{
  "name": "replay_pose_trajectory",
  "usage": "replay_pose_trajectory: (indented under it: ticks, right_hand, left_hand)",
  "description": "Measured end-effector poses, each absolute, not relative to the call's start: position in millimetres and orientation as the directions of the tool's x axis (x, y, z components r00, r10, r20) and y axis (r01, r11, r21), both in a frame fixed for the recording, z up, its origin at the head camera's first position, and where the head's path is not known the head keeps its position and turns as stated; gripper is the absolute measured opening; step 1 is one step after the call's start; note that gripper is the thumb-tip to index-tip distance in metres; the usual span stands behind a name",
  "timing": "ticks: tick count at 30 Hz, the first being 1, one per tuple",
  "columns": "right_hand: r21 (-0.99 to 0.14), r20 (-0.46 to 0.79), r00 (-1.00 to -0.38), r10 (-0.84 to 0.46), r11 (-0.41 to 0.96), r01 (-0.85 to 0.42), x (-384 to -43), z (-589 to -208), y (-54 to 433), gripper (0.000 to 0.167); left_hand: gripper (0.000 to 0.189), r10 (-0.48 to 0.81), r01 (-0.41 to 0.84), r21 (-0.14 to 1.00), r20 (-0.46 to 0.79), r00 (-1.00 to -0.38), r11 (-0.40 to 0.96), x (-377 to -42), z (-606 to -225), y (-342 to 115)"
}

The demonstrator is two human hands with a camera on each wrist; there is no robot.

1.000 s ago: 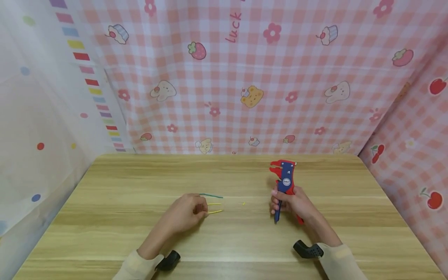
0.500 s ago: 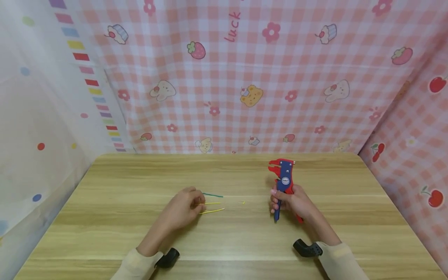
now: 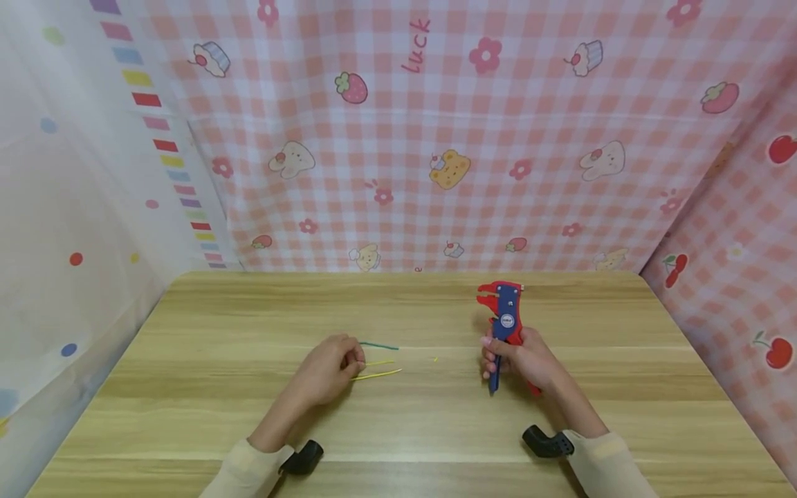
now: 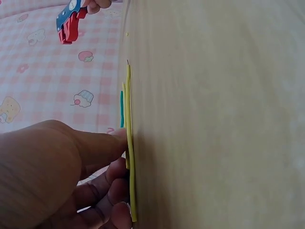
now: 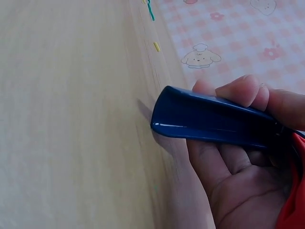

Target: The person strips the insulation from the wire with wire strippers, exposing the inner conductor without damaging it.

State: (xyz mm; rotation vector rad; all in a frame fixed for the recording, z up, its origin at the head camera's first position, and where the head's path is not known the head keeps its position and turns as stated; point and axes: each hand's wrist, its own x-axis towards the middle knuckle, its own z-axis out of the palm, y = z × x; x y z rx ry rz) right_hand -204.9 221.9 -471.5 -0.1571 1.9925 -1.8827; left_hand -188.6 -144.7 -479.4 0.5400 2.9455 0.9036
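Note:
In the head view, my left hand [image 3: 328, 371] is over the left ends of the wires, thumb and forefinger pinching the middle yellow wire [image 3: 381, 363]. The nearer yellow wire [image 4: 129, 105] lies on the table, a bit of bare metal showing at its far tip in the left wrist view. Beyond both is a green wire [image 3: 380, 345], its left end hidden by the hand. My right hand [image 3: 521, 356] grips a red and blue wire stripper [image 3: 508, 304] by its handles, head pointing away from me. The stripper's blue handle [image 5: 214, 119] fills much of the right wrist view.
A tiny yellow scrap [image 3: 436, 359] lies on the wooden table [image 3: 436, 422] between the hands. Pink checked cloth [image 3: 398, 207] hangs along the table's back edge, with more cloth at both sides. Black camera mounts [image 3: 303, 458] sit at both wrists.
My left hand has drawn back slightly left from the nearer yellow wire, exposing more of it, and its fingertips have come to the middle one. The right hand keeps its hold, nearly still.

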Motion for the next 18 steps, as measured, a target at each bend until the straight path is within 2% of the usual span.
replay_pose_trajectory:
  ticks: [10,18]
  right_hand:
    - [-0.983,-0.179,-0.923,-0.341,0.110,0.150,-202.0,-468.8,220.8,0.033]
    - [-0.986,-0.142,-0.906,-0.400,0.141,0.092,-197.6,-467.4,217.1,0.028]
  left_hand:
    - [0.016,0.357,0.365,0.504,0.118,-0.927,0.782,-185.3,-474.8,-141.8]
    - [0.013,0.347,0.335,0.575,0.094,-0.933,0.746,-188.1,-475.2,-147.9]
